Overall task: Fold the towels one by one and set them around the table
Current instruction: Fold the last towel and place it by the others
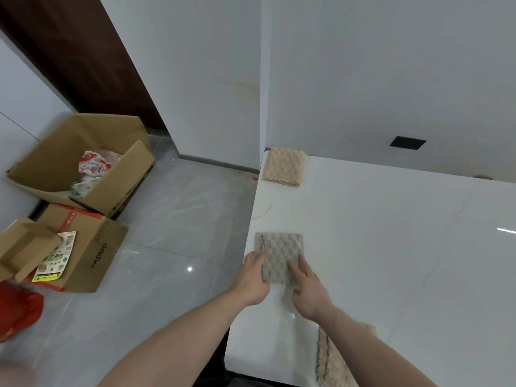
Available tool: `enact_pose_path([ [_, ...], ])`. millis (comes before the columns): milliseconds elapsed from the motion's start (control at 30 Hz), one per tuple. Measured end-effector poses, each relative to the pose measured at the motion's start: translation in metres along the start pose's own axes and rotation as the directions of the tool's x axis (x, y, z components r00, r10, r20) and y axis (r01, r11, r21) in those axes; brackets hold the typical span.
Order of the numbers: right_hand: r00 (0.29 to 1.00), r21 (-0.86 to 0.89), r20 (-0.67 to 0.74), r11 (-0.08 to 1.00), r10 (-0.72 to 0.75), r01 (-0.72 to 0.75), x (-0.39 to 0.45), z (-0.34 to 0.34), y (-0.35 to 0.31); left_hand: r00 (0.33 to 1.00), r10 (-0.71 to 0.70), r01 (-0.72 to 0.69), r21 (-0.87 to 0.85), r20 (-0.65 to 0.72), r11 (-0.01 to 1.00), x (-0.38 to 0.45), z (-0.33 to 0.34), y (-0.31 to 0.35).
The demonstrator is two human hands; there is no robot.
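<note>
The grey folded towel (280, 256) lies flat on the white bench (391, 247), close to its left edge and about midway along it. The left hand (255, 277) takes the towel's near-left edge, its fingers laid over the top face; whether the thumb runs beneath the cloth cannot be told. The right hand (308, 286) rests on the near-right part of the towel with fingers extended and slightly spread, pressing downward, not curled round anything. A beige folded towel (284, 166) sits at the far-left corner of the bench, well apart from the grey one. A third towel (331, 361) lies at the near edge, partly hidden under the right forearm; whether it is folded cannot be told. On the floor to the left stand cardboard boxes (81, 169). Judged from its bubbled weave and scalloped edges, the towel is light, soft and limp: it offers no stiffness and sags if lifted by one corner. The glossy bench surface probably lets it slide readily under flat pressure. For repositioning, press flat with both palms, or pinch all layers together at two adjacent corners, so that the fold does not open.
</note>
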State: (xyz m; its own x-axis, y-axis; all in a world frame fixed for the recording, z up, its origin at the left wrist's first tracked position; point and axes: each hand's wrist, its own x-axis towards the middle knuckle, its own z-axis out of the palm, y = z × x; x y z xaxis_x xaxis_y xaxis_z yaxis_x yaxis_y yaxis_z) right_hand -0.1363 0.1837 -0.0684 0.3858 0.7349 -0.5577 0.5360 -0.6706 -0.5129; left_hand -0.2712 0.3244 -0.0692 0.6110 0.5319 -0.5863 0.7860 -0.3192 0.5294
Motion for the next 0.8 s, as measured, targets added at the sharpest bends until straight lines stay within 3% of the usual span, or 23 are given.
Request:
enact_pose_path([
  [167, 0.994, -0.095, 0.106, 0.995, 0.012, -0.002, 0.013, 0.009, -0.007, 0.989, 0.01, -0.029, 0.128, 0.148, 0.991, 0.01, -0.008, 0.003],
  [433, 0.989, -0.056, 0.126, 0.996, 0.079, -0.073, 0.028, -0.011, -0.025, 0.987, 0.001, -0.042, 0.252, 0.162, 0.967, 0.046, -0.045, 0.009],
  [633, 0.965, 0.168, -0.169, 0.971, 0.201, -0.173, 0.058, -0.063, -0.042, 0.997, 0.074, -0.07, 0.163, -0.015, 0.984, 0.114, -0.118, 0.023],
  [800, 0.929, 0.282, -0.275, 0.945, 0.247, -0.167, 0.128, -0.104, -0.062, 0.986, 0.118, -0.111, 0.066, -0.121, 0.992, 0.204, -0.176, 0.059],
])
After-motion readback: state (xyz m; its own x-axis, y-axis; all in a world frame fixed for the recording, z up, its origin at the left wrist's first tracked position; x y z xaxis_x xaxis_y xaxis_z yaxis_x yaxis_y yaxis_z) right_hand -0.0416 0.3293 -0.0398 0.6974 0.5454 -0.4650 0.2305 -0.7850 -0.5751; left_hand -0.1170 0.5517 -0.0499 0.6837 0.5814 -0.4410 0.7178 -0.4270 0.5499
